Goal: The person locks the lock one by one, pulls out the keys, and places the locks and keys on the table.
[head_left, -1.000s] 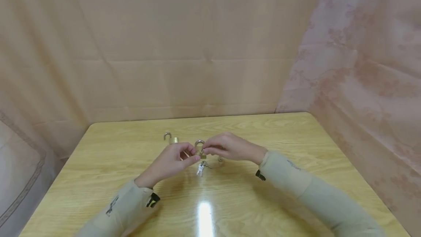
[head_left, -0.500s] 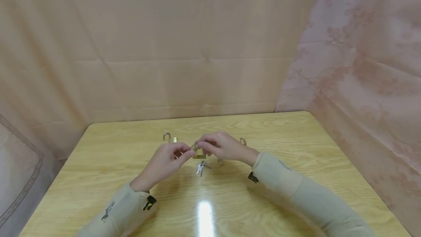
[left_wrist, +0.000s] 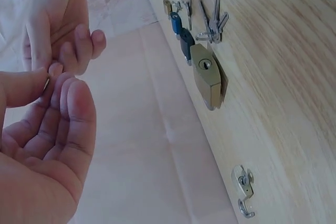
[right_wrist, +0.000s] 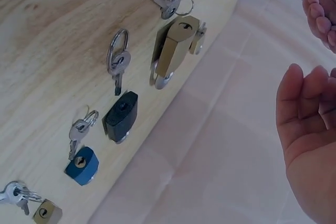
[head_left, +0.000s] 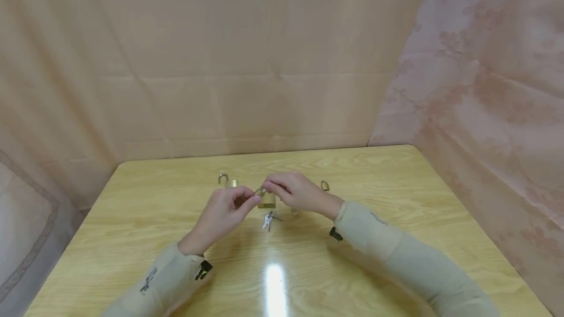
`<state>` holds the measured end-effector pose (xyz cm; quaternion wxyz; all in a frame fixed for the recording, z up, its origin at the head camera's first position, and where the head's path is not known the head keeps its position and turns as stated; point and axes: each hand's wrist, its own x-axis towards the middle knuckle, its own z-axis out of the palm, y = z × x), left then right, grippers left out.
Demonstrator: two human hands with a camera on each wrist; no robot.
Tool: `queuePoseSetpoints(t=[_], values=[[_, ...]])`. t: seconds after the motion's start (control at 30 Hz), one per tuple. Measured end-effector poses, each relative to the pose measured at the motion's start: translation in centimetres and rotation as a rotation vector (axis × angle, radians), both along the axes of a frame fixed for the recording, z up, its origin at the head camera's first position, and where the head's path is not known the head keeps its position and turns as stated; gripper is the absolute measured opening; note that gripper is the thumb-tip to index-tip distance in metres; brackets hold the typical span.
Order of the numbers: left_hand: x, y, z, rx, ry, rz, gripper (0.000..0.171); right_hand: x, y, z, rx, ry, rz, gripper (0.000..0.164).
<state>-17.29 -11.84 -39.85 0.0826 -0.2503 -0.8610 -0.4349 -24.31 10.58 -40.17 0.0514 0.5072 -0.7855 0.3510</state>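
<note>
In the head view my left hand (head_left: 222, 212) pinches a small brass padlock (head_left: 260, 192) between thumb and forefinger. My right hand (head_left: 294, 191) meets it from the other side, thumb and forefinger pinching at its silvery end. In the left wrist view only a thin brass edge (left_wrist: 46, 83) shows between the left fingers; the rest is hidden. Below the hands stands a large brass padlock (head_left: 267, 202), with a bunch of keys (head_left: 269, 220) in front of it. My right hand (right_wrist: 310, 140) is cut off by the edge in the right wrist view.
A padlock with a raised shackle (head_left: 223, 178) lies at the left. A black padlock (right_wrist: 122, 116), a blue padlock (right_wrist: 82, 165) and a small brass-coloured padlock (right_wrist: 47, 212) form a row, with key rings (right_wrist: 118, 61) beside them. Curtains (head_left: 246, 62) hang behind the wooden table (head_left: 374, 175).
The right hand has shifted left and slightly up, uncovering a small padlock at the right. The held padlock has tilted and moved slightly left, off the large padlock's front.
</note>
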Motion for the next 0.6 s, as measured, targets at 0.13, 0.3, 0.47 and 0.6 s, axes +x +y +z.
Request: queuePoseSetpoints(t=[0.13, 0.3, 0.47, 0.6], values=[[0.0, 0.1, -0.1, 0.024, -0.004, -0.009, 0.016, 0.0, -0.1, 0.2, 0.016, 0.027, 0.014, 0.018], [0.0, 0.0, 0.3, 0.039, -0.043, -0.016, 0.018, 0.0, -0.3, 0.6, 0.021, 0.043, 0.027, 0.018], [-0.1, -0.2, 0.5, 0.048, -0.061, -0.006, 0.018, -0.1, -0.7, 1.1, 0.031, 0.039, 0.029, 0.019], [-0.2, -0.3, 0.8, 0.069, -0.059, -0.002, 0.017, -0.2, -1.0, 1.5, 0.045, 0.042, 0.019, 0.020]])
